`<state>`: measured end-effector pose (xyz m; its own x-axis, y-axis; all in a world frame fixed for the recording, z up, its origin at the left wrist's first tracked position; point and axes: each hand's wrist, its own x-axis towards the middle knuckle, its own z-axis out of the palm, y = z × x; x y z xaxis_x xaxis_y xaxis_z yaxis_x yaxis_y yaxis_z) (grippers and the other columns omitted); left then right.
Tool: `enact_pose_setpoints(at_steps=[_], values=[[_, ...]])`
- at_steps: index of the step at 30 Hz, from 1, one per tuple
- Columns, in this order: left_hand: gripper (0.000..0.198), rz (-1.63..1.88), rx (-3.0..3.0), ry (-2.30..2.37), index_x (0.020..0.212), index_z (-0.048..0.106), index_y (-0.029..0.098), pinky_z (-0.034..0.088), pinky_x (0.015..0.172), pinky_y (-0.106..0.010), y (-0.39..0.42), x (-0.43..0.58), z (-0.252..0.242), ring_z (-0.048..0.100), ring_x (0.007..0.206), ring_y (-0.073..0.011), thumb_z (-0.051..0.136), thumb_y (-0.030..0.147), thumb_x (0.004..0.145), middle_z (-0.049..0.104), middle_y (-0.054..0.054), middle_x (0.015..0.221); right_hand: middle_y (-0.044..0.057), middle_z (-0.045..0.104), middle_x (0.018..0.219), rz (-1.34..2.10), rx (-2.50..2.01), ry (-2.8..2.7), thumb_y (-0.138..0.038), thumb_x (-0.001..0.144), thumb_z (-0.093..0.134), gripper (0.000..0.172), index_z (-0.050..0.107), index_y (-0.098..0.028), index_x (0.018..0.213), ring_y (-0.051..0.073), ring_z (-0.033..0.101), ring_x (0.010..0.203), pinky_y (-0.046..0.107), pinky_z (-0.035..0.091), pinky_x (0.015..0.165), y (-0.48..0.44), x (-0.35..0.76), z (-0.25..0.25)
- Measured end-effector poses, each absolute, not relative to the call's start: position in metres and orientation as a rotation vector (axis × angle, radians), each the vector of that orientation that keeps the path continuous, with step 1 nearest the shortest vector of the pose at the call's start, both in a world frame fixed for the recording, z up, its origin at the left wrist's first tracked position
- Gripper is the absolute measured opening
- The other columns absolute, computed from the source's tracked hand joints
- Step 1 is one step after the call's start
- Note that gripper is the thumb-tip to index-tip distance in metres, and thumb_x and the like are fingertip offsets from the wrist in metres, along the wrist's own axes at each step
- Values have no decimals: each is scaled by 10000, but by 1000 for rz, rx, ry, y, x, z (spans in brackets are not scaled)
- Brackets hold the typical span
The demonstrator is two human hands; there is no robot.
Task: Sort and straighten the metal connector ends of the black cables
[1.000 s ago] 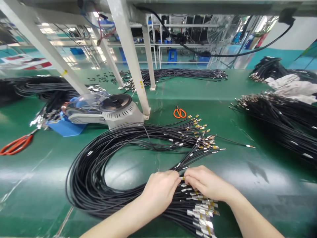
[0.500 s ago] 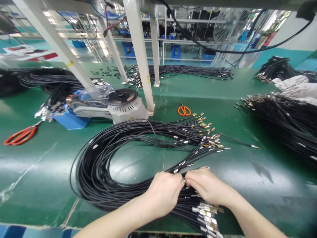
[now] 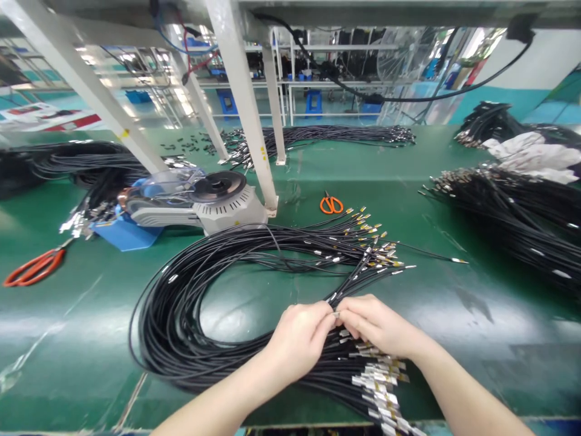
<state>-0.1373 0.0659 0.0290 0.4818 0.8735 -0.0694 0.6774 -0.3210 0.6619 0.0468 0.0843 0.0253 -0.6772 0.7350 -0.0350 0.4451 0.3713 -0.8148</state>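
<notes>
A large looped bundle of black cables lies on the green table, its metal-tipped ends gathered at the right. Over the near strand of the bundle, my left hand and my right hand meet almost fingertip to fingertip. Both hands are closed in a pinch on a small metal cable end that shows between them. Silver and yellow-marked cable ends fan out below my right hand. The upper strand's ends spread beyond my hands.
Orange-handled scissors lie behind the bundle, and a larger red-handled pair at far left. A grey machine with a black disc stands beside a blue bin and white posts. More black cables lie right.
My hands have risen slightly, with their fingertips closer together around the metal end. The camera view has shifted a little.
</notes>
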Motion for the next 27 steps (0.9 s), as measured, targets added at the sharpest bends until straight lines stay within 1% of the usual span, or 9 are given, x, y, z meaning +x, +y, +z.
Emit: enact_pose_setpoints(at_steps=[3, 5, 9, 16, 20, 23, 27], values=[[284, 477, 1975, 1206, 707, 539, 179, 332, 568, -196, 69, -138, 35, 487, 571, -100, 327, 251, 882, 545, 27, 612, -26, 488, 570, 1454, -1054, -2105, -315, 913, 323, 306, 544, -140, 794, 79, 469, 489, 187, 391, 490, 85, 57, 33], [276, 474, 1909, 1195, 698, 544, 173, 317, 543, -192, 69, -137, 37, 453, 548, -95, 344, 254, 870, 503, 35, 571, -23, 498, 583, 1477, -1085, -2035, -309, 899, 354, 275, 554, -134, 831, 78, 484, 490, 181, 397, 479, 83, 61, 34], [266, 464, 1857, 1178, 690, 545, 167, 301, 526, -187, 66, -133, 34, 428, 548, -92, 356, 251, 857, 484, 38, 565, -30, 509, 582, 1385, -1125, -2113, -248, 871, 395, 205, 539, -146, 765, 73, 476, 502, 170, 383, 488, 78, 59, 29], [278, 398, 1934, 1204, 674, 539, 173, 326, 591, -201, 64, -130, 21, 472, 591, -105, 346, 249, 858, 541, 23, 615, -40, 481, 546, 1107, -1135, -2403, -175, 872, 352, 259, 496, -153, 658, 75, 437, 508, 183, 346, 530, 76, 52, 25], [287, 377, 1988, 1261, 621, 488, 177, 309, 574, -206, 62, -129, 16, 460, 560, -104, 344, 254, 857, 508, 27, 573, -20, 500, 598, 946, -1115, -2504, -179, 884, 339, 272, 490, -151, 659, 93, 438, 562, 210, 343, 577, 75, 50, 19], [288, 369, 2005, 1274, 597, 451, 177, 295, 555, -206, 61, -128, 14, 437, 533, -101, 346, 257, 853, 478, 28, 548, -7, 518, 626, 933, -1100, -2520, -185, 897, 317, 284, 481, -152, 668, 99, 440, 577, 217, 342, 585, 75, 48, 15], [285, 363, 2014, 1270, 584, 426, 177, 279, 540, -209, 61, -128, 15, 410, 515, -99, 350, 260, 846, 452, 26, 533, -3, 507, 623, 953, -1070, -2533, -187, 897, 308, 284, 471, -156, 666, 103, 433, 573, 219, 341, 577, 75, 48, 15]])
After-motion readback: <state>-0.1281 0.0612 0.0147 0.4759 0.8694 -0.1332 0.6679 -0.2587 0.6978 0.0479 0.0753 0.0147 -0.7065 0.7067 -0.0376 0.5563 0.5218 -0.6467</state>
